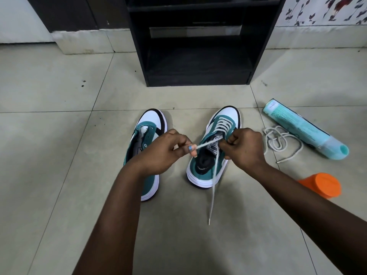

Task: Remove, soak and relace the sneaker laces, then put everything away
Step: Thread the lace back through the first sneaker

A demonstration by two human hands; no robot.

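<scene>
While the right sneaker (213, 147) sits on the tiled floor (59, 135) with its lace (215, 175) threaded most of the way up, the left hand (164, 150) pinches one lace end and pulls it taut across the tongue. The right hand (243, 148) has its fingers curled at the top eyelets, probably gripping the lace there. Just beside, the left sneaker (150, 124) stands unlaced. A loose lace (278, 143) lies coiled near a teal bottle (297, 126) and an orange cup (321, 184).
</scene>
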